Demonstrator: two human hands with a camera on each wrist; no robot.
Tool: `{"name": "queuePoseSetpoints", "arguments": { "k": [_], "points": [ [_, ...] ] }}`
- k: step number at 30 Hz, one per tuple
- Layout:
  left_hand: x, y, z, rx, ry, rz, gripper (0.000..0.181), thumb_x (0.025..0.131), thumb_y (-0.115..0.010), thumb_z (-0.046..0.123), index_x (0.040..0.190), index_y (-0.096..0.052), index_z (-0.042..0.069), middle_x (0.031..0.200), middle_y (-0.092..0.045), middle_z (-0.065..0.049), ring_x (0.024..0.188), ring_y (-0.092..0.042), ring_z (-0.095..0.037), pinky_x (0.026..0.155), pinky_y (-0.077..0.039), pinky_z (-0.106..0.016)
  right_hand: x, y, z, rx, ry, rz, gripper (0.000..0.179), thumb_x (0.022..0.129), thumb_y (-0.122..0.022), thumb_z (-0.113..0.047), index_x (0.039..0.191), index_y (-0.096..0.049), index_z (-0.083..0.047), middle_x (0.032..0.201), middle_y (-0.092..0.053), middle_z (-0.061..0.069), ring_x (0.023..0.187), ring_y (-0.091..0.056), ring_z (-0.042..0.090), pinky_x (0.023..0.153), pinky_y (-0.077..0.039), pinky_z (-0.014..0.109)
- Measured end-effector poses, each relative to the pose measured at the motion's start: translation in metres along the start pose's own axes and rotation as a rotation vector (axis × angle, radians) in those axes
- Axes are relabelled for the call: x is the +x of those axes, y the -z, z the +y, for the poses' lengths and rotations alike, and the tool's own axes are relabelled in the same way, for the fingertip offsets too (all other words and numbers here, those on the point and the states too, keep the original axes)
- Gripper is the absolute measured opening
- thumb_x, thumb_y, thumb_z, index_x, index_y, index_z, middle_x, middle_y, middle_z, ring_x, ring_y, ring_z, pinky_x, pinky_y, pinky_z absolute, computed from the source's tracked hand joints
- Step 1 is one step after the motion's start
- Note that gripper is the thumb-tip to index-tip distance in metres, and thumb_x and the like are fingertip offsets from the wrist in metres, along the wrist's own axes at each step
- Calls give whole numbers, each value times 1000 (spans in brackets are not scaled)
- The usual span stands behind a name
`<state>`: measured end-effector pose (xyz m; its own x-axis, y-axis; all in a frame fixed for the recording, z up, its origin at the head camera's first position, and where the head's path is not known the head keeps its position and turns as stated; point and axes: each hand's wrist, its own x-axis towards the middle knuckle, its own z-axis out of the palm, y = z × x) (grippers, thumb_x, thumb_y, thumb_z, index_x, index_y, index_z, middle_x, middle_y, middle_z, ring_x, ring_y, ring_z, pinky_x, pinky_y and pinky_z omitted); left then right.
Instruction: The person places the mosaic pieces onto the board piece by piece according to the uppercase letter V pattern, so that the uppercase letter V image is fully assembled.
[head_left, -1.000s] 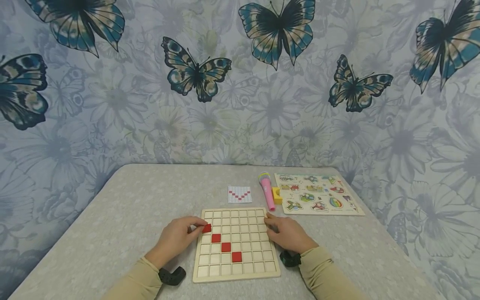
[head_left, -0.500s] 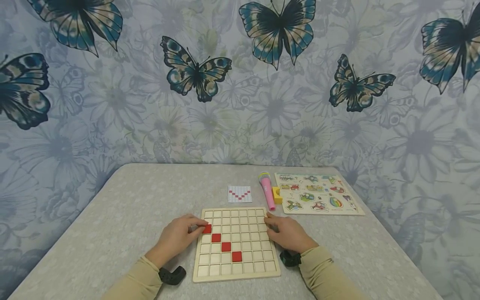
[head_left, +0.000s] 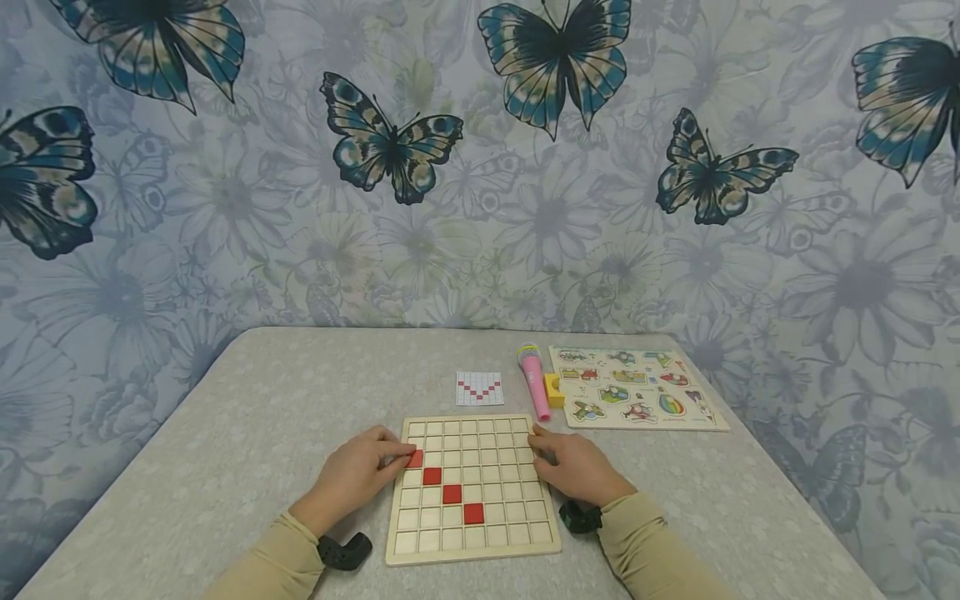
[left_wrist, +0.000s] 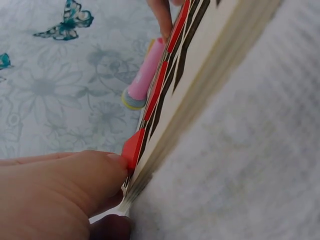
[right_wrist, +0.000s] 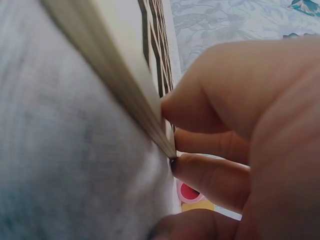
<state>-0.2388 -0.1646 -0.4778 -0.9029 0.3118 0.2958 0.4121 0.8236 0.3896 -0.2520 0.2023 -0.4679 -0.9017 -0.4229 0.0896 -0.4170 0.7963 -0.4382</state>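
A wooden grid board [head_left: 498, 467] lies flat on the table. My left hand [head_left: 358, 471] pinches a red square tile [head_left: 416, 459] at the board's left column, third row from the top; the left wrist view has this tile [left_wrist: 133, 149] tilted against its cell, the thumb on it. Three more red tiles, among them the lowest one [head_left: 473, 513], run diagonally down and right from it. At the right edge, near the top corner, my right hand [head_left: 581, 471] grips the board, with the thumb [right_wrist: 187, 107] on its frame and fingers at the side.
Beyond the board lies a pattern card [head_left: 480, 389] with a V of red squares. To its right are a pink toy microphone [head_left: 534, 385], a yellow block [head_left: 553, 391] and a picture puzzle board [head_left: 637, 387]. A wallpapered wall [head_left: 495, 267] rises behind the table.
The pinched red tile has shifted slightly down and right into the left column cell, and the left fingers now cover more of it. The right hand and board stay put.
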Motion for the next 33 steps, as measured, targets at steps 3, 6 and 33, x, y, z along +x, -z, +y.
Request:
{"name": "queuePoseSetpoints", "arguments": {
  "k": [3,6,33],
  "points": [
    [0,0,0,13,-9,2,19,93,-78,28,112,-82,26,97,-61,13,67,-44,3,56,-39,-21,0,-1,1,1,3,3,43,100,-61,-19,142,-63,-10,154,-53,9,48,-18,8,51,-28,26],
    [-1,0,1,26,-22,7,17,92,-79,28,108,-83,26,97,-61,13,68,-44,3,56,-40,-20,0,-1,1,7,5,4,43,100,-61,-19,142,-63,-10,154,-53,10,48,-19,8,51,-28,27],
    [-13,48,-24,-5,264,-56,9,96,-73,30,100,-77,23,100,-73,4,70,-63,-8,57,-49,-33,-1,1,-3,-24,12,7,43,98,-62,-17,140,-64,-8,152,-55,11,74,-52,9,68,-41,30]
  ]
}}
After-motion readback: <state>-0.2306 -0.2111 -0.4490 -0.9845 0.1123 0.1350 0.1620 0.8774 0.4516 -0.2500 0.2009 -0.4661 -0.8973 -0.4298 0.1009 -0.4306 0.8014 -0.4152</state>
